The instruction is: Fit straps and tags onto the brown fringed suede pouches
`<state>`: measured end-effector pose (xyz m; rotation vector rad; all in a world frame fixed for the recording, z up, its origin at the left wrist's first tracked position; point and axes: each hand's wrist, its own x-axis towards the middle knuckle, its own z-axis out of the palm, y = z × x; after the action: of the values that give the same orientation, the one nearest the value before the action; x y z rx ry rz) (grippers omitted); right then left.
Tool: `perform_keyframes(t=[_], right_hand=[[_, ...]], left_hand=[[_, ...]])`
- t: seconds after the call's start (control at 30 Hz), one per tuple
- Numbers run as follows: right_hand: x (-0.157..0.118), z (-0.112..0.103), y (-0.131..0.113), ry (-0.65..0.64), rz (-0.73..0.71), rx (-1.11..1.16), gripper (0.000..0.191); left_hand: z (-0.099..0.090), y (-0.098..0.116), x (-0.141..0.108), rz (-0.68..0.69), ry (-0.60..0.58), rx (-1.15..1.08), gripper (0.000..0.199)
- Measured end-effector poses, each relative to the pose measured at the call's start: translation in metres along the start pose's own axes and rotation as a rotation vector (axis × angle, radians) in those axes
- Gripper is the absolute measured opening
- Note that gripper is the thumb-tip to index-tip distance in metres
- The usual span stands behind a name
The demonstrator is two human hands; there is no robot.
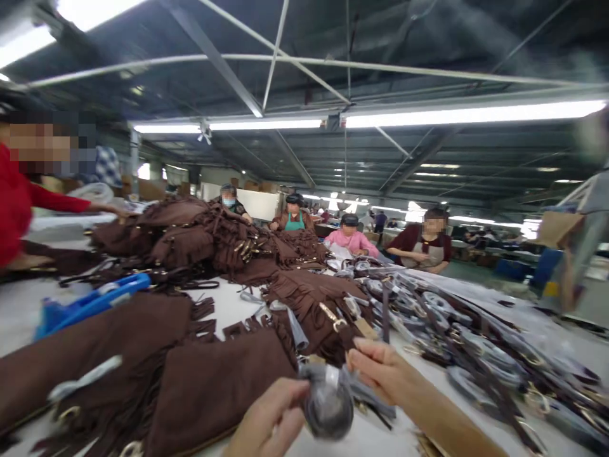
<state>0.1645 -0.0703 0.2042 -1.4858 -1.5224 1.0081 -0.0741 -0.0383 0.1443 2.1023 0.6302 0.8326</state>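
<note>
Near the bottom centre, a rolled strap in clear plastic wrap is held at its left edge by my left hand, thumb and fingers closed on it. My right hand is just above and right of the roll, its fingers pinched together; what lies between them is too small to make out. A brown fringed bag lies flat left of my left hand. Beyond my right hand is another brown bag with a gold buckle.
Brown fringed bags are heaped at the back left. Plastic-wrapped coiled straps cover the right side of the table. A blue tool lies at left. Several people stand around the table; a red-sleeved person reaches in from the left.
</note>
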Motion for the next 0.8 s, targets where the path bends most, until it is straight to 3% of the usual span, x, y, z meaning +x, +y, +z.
perform_keyframes(t=[0.13,0.23,0.33,0.47,0.67,0.8], right_hand=[[-0.016,0.087,-0.001,-0.138,-0.140,0.046,0.047],[-0.021,0.117,0.001,-0.112,-0.200,-0.010,0.046],[-0.025,0.120,0.001,-0.033,-0.287,-0.155,0.045],[-0.038,0.109,-0.007,0.138,-0.390,-0.372,0.045],[-0.056,0.098,-0.021,0.046,-0.354,-0.439,0.045],[-0.052,0.096,-0.018,0.061,-0.299,-0.470,0.043]], left_hand=[[-0.007,0.032,-0.006,-0.081,0.266,-0.111,0.037],[-0.004,0.028,-0.018,-0.140,0.320,-0.326,0.037],[-0.003,0.020,-0.025,-0.102,0.370,-0.526,0.041],[-0.006,0.023,-0.022,-0.108,0.381,-0.693,0.044],[-0.005,0.028,-0.015,-0.085,0.442,-0.608,0.043],[-0.003,0.023,-0.013,-0.056,0.493,-0.513,0.041]])
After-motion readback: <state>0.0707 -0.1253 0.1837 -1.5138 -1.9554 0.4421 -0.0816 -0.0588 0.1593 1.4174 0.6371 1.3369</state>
